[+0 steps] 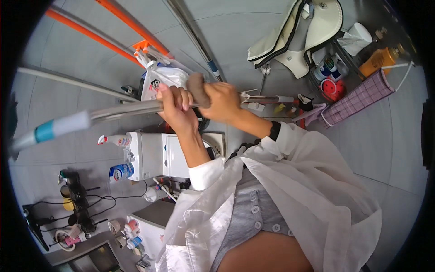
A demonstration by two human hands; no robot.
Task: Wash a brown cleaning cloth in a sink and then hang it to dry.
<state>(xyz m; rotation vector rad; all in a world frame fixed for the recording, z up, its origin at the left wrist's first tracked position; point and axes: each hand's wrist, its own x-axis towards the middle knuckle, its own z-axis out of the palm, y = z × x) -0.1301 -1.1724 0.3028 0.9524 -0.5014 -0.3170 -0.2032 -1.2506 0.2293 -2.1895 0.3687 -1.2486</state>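
Grey tiles [371,149] are filling the background as I am watching remotely. Closest, the right hand [220,102] is clamping its fingers on a soft brown cloth [195,88] against a shiny metal pole [129,110]; the left hand [176,106] is wrapping its fingers around that pole, which is slanting across before the body. Farther off, a white toilet [147,156] is standing.

Single fisheye view, worn on the head, facing downward, close above the hands [222,100], wide-angled
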